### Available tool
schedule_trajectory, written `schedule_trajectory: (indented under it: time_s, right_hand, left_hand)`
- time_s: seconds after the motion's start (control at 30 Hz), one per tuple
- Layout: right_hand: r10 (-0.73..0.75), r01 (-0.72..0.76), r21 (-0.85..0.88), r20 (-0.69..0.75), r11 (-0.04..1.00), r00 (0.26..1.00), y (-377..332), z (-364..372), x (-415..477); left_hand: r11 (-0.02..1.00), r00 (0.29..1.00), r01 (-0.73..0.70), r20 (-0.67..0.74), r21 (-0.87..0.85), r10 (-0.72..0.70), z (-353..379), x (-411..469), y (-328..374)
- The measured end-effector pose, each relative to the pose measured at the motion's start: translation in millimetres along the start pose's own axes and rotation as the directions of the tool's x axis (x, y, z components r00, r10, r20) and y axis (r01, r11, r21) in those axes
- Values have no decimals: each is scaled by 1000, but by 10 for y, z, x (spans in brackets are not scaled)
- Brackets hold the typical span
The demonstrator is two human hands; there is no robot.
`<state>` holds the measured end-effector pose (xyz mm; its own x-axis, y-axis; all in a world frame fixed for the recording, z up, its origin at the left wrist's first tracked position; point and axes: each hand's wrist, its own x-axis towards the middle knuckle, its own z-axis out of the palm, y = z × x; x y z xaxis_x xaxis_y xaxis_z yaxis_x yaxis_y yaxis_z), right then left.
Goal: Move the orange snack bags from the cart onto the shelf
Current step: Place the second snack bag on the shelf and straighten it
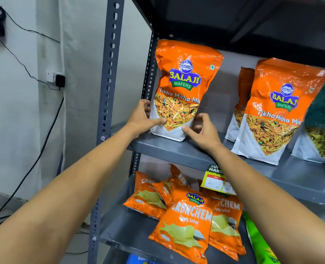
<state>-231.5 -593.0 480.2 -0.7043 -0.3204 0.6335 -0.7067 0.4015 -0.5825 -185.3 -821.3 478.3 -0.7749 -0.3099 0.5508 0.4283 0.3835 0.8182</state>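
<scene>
An orange Balaji Tikha Mitha Mix bag (182,88) stands upright at the left end of the grey metal shelf (176,149). My left hand (143,119) grips its lower left edge, thumb on the front. My right hand (202,129) is at its lower right corner, thumb touching the front and fingers curled behind the edge. Further right on the same shelf another orange bag (278,111) of the same kind stands upright, with a third orange bag (242,96) behind it. The cart is out of view.
A dark green snack bag (321,126) stands at the shelf's right end. The lower shelf holds several small orange Crunchem chip packets (186,221) and a green packet (258,242). Yellow price tags (215,180) hang on the shelf edge. A perforated upright post (108,73) and a wall socket (55,77) are to the left.
</scene>
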Motion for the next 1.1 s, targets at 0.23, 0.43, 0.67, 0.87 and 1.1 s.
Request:
schedule_trajectory:
  time_s: [0.23,0.43,0.67,0.87,1.1]
  right_hand:
    - [-458,397,-648,83,650,885,86,-780,-472]
    - [-373,263,-697,-7,667,928,345,-1397,-899]
    - [52,-174,-151,-589,973,806,670,-1837,-994]
    - [478,-407,256,-367,877,798,825,-1964,-924]
    - [461,-390,284,-257,876,849,966,-1965,-805]
  left_hand:
    - [899,906,-335,-165,283,390,73,-391,244]
    - [820,865,-501,161,276,475,704,-634,538]
    - [915,893,-350,366,200,262,1806,-526,957]
    - [989,931,-29,364,143,-26,2323,-457,908]
    - [989,952,-116,293,92,84,2399,-424,777]
